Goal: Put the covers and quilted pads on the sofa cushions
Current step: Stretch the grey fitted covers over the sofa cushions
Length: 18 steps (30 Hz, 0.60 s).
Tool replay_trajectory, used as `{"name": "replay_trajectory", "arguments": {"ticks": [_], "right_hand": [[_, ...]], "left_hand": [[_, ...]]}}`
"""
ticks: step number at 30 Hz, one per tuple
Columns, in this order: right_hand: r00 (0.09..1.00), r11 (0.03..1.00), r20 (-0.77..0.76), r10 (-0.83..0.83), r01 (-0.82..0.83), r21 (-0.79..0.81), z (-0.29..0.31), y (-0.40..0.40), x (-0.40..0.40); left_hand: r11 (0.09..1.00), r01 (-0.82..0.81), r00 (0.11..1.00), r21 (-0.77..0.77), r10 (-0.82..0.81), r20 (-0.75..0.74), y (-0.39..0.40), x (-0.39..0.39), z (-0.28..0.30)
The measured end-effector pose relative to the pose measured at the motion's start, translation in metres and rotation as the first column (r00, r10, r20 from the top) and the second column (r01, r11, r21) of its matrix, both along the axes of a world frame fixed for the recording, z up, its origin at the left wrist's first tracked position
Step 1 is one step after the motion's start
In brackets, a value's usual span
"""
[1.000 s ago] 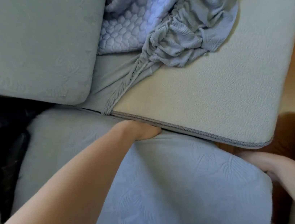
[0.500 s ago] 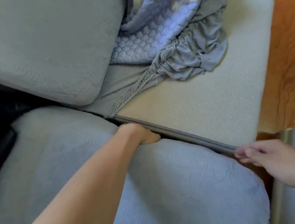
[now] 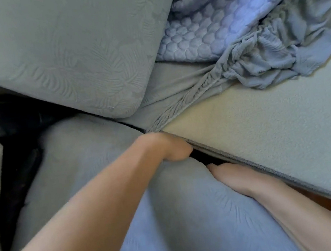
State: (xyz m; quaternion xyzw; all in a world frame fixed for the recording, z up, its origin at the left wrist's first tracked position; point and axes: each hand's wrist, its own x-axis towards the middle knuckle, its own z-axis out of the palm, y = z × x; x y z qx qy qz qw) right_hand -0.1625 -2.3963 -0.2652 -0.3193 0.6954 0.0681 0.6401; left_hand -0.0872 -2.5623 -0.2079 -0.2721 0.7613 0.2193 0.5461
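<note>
Both hands' fingers (image 3: 226, 169) tuck beside covered cushion (image 3: 184, 218)

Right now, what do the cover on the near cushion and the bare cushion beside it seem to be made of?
The cover looks like stretchy knit fabric, matte blue-grey, with an embossed leaf pattern. The bare cushion seems to be foam in a cream, nubbly casing with grey piping along its edge; the filling itself is hidden.

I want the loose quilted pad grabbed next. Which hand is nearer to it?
Left. The left hand sits at the cushion gap, below the quilted pad; the right hand lies lower, farther from it. Neither touches it.
</note>
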Motion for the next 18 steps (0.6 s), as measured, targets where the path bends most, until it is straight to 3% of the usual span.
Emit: {"name": "replay_trajectory", "arguments": {"ticks": [3, 8, 12, 14, 16, 18], "right_hand": [[0.999, 0.998, -0.001, -0.039, 0.039, -0.041, 0.015, 0.01, -0.004], [0.998, 0.998, 0.012, -0.056, 0.056, -0.037, 0.026, 0.01, -0.008], [0.998, 0.997, 0.016, -0.053, 0.053, -0.05, 0.028, 0.009, -0.01], [0.999, 0.996, 0.017, -0.049, 0.05, -0.069, 0.029, 0.009, -0.012], [0.998, 0.996, 0.021, -0.052, 0.053, -0.073, 0.029, 0.008, -0.012], [0.998, 0.995, 0.009, -0.06, 0.061, -0.082, 0.028, 0.007, -0.012]], "left_hand": [[0.985, 0.014, 0.976, -0.173, 0.024, 0.218, -0.07, 0.025, 0.011], [0.999, 0.03, 0.993, 0.017, -0.032, 0.115, -0.104, 0.033, 0.017], [0.956, 0.293, 0.929, 0.034, -0.292, 0.228, -0.092, 0.014, 0.007], [0.848, 0.527, 0.832, -0.045, -0.505, 0.23, -0.072, 0.007, 0.001], [0.666, 0.708, 0.703, -0.234, -0.695, 0.149, -0.056, 0.012, 0.0], [0.542, 0.736, 0.634, -0.405, -0.761, 0.134, -0.055, 0.022, -0.001]]}}
